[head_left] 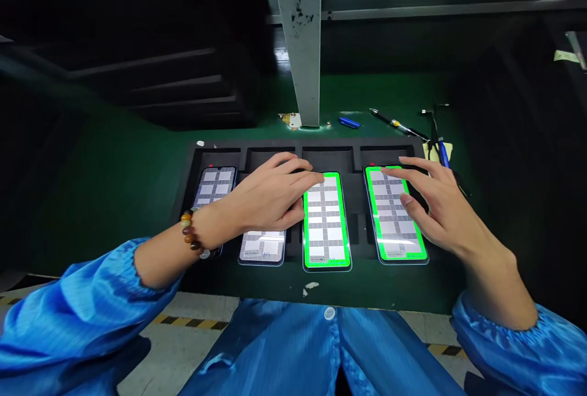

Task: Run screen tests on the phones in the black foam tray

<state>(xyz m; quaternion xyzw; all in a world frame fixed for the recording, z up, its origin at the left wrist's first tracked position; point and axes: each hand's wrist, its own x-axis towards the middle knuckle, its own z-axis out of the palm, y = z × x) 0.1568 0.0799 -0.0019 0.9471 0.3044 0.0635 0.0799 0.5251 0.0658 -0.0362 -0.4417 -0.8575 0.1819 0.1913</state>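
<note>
Several smartphones lie face up in a black tray (275, 144) with compartments. My left hand (270, 194) reaches across the tray, fingers stretched, its index fingertip at the top of the third phone (325, 225), which shows a green border around a grid. Beneath that hand the second phone (262, 248) is partly hidden. The leftmost phone (216, 183) is partly covered by my left forearm. My right hand (431, 200) has its fingers apart over the right phone (394, 219), also green-bordered, with the index fingertip near its top edge. Neither hand holds anything.
Behind the tray a grey metal post (305, 47) rises from the green table (367, 93). A blue pen cap (349, 122), a black pen (397, 124) and a dark cable (433, 130) lie there. Stacked black trays (192, 78) stand at the back left.
</note>
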